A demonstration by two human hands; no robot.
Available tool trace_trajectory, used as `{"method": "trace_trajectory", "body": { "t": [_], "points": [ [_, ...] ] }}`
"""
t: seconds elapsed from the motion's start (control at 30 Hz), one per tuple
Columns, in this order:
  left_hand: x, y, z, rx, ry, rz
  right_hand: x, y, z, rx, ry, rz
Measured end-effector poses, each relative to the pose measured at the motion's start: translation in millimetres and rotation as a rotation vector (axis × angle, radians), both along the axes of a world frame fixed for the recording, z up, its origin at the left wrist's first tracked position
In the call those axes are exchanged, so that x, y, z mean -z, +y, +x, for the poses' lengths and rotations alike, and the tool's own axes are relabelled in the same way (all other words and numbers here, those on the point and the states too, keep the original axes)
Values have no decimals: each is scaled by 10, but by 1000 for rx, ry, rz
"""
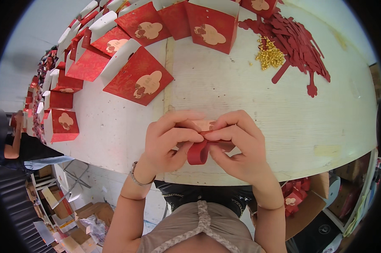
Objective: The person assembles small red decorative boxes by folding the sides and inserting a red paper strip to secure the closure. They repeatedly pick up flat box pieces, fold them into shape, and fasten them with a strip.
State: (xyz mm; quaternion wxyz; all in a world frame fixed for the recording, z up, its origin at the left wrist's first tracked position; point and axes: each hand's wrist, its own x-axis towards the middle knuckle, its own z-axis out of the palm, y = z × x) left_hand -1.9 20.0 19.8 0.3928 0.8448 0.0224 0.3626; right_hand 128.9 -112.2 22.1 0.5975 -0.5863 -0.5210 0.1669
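Pinching tight now, just over the near edge of the table [262, 105]! With the left hand [167, 139], squeezing a looped red strip [194, 156] between thumb and fingers; with the right hand [239, 145], pinching a red-and-peach piece [204, 125] right beside the loop, mostly hidden behind both hands. Up on the far right: gold fasteners [269, 55] in a heap, just beside piled flat strips [298, 40]. Over left: red boxes [89, 65] in curving rows.

bare table [321, 118] toward right edge, red boxes [127, 76] crowding left edge, strips [298, 48] and gold fasteners [269, 55] blocking far right
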Motion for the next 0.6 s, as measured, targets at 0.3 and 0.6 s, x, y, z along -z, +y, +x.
{"method": "trace_trajectory", "body": {
  "t": [0.3, 0.6],
  "points": [
    [1, -57, -89, 17, 109, -330, 96, 10, 15, -28, -17, 38],
    [-116, -158, -132, -127, 193, -379, -144, 69, -59, -40, 180, -13]
  ]
}}
